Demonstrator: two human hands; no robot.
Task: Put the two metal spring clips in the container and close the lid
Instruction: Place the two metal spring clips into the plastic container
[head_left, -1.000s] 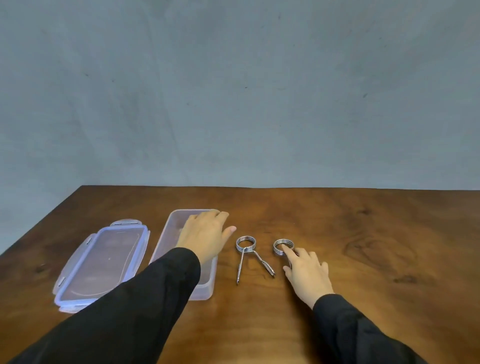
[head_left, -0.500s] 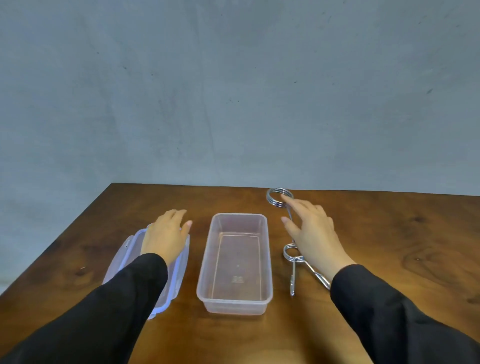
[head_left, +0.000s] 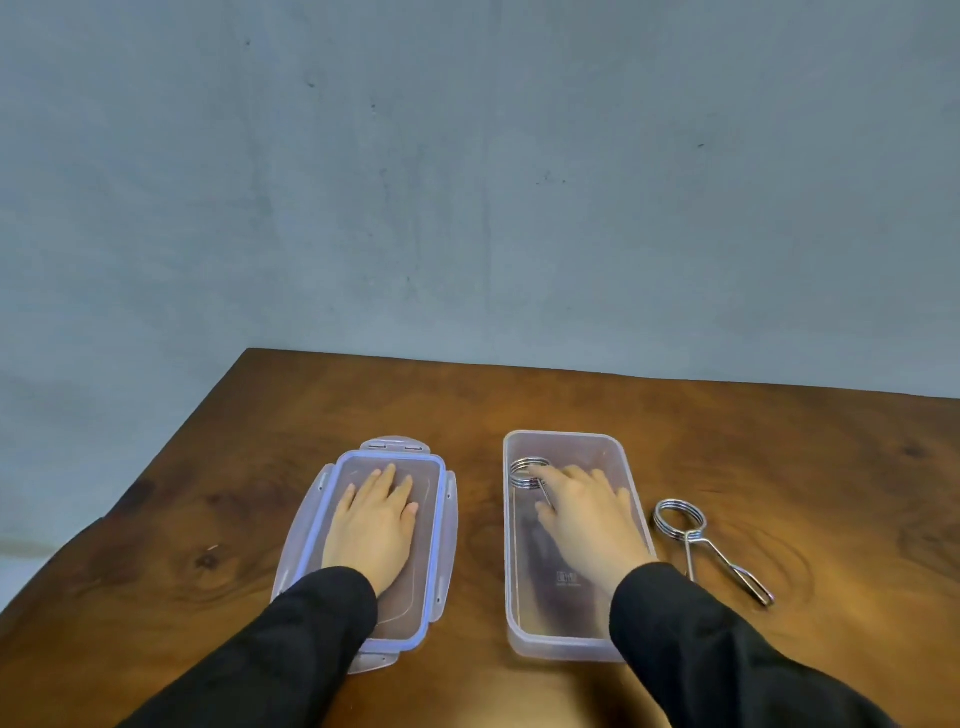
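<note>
The right hand (head_left: 587, 514) reaches down into a clear plastic container (head_left: 566, 647), its fingertips grasping one metal spring clip (head_left: 527, 473) at the coiled ring, which sits inside near the container's far left corner. The clip's handles run back under the fingers and are mostly hidden. The left hand (head_left: 371, 530) lies flat, fingers spread and gripping nothing, palm down on the blue-rimmed lid (head_left: 441, 545), which rests on the wooden table (head_left: 779, 447) just left of the container, toward the table's left edge. A second metal spring clip (head_left: 701, 540) lies on the table just right of the container, coil pointing away, handles toward the near edge. Both forearms wear black sleeves (head_left: 717, 644). A grey wall (head_left: 467, 182) rises behind the table's far edge.
</note>
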